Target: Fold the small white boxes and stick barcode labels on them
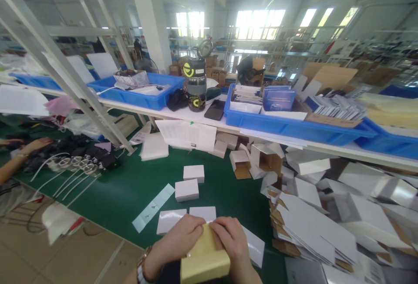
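Head view: across the green table (pixel 228 188), a heap of white cartons (pixel 320 223) crowds the right side, some open and some flat. Just beyond the hands lie 2 small white boxes (pixel 187 190), with more white pieces (pixel 171 221) nearer, partly covered by the hands. A pale printed strip (pixel 153 207) lies to their left. On the raised shelf (pixel 181 114) stand a dark bottle (pixel 196 86), a phone (pixel 214 109) and blue bins (pixel 294 127). Far left, a co-worker's hand (pixel 37 144) is among black items, near round pieces with white cables (pixel 81 162).

Both hands are partly closed, fingers curled: the left hand (pixel 184 234) grips the left side of a yellow box (pixel 205 266), and the right hand (pixel 231 239) its right side. That box sits between the 2 hands at the bottom edge of view, its near end towards the wearer; its underside is hidden.
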